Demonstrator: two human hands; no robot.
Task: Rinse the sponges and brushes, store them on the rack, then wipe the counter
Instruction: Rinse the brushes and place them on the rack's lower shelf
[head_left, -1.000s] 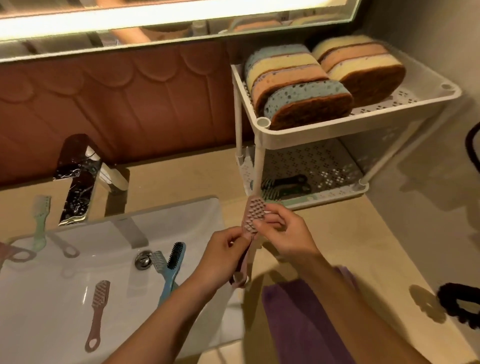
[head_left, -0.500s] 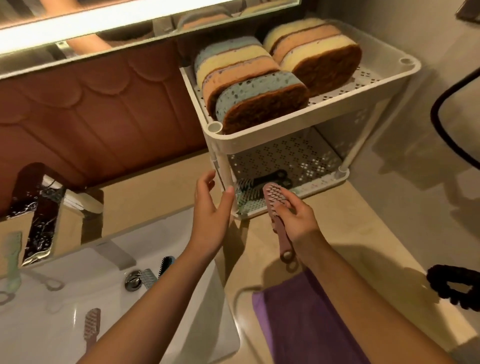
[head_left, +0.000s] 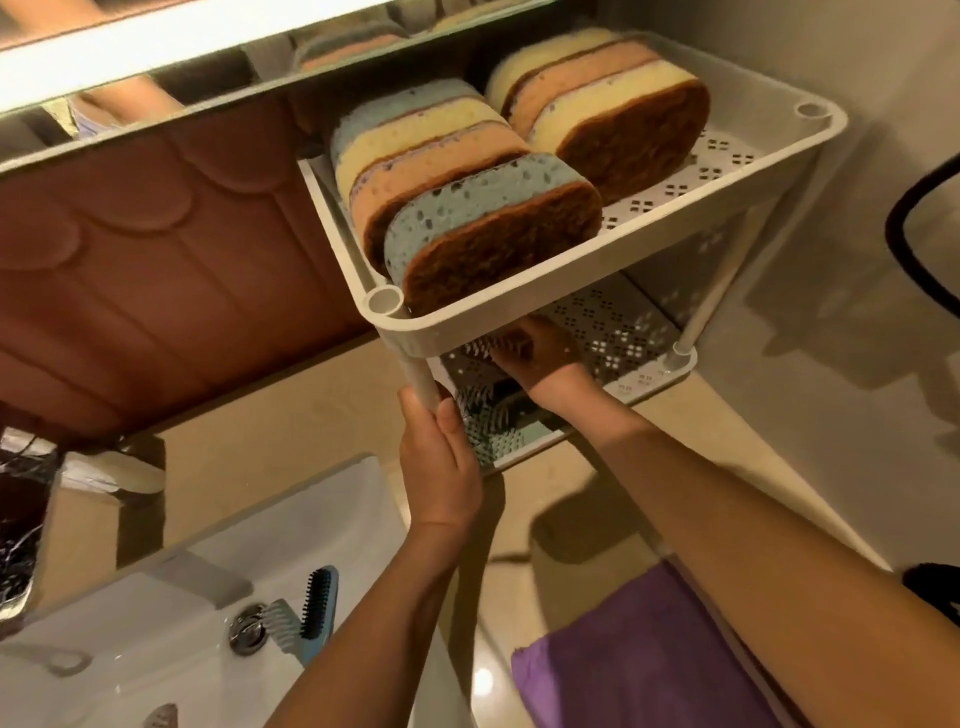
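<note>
A white two-tier rack (head_left: 639, 262) stands on the beige counter (head_left: 270, 462). Its top tray holds several sponges (head_left: 483, 228) standing on edge in two rows. My left hand (head_left: 441, 467) grips the rack's front left post. My right hand (head_left: 545, 358) reaches into the lower shelf, partly hidden under the top tray, and holds a pink brush (head_left: 485, 347), of which only the bristles show. A dark brush (head_left: 506, 391) and a pale green brush (head_left: 488, 426) lie on that shelf below it.
The white sink (head_left: 156, 639) at lower left holds a blue brush (head_left: 318, 608), a pale brush (head_left: 278, 623) by the drain and a pink one (head_left: 161, 717) at the frame's bottom. A purple cloth (head_left: 649, 660) lies on the counter at lower right. The faucet (head_left: 26, 525) stands at the left.
My right hand has carried the pink brush from in front of the rack into the lower shelf. My left hand let go of the brush and took hold of the rack's post.
</note>
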